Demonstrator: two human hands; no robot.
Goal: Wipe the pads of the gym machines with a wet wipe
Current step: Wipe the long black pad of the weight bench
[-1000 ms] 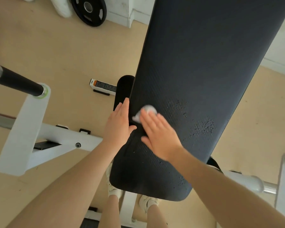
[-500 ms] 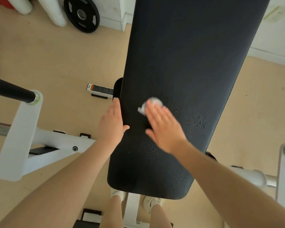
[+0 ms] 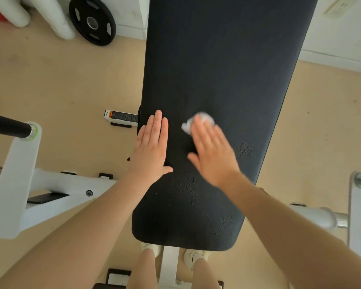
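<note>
I am pressing the wet wipe (image 3: pixel 197 122) onto the black pad (image 3: pixel 221 65) under my flat right hand (image 3: pixel 212 152), while my left hand (image 3: pixel 151 148) is lying flat at the pad's left edge.

Two bare forearms, no sleeves, no watch or bands at the wrists. Left hand (image 3: pixel 149 151) and right hand (image 3: pixel 212 155) ungloved, without rings on the fingers (image 3: pixel 158 126). Bare lower legs. Pale cream sneakers (image 3: pixel 193 257) with white socks (image 3: pixel 147 251) at the ankles, mostly hidden.
</note>
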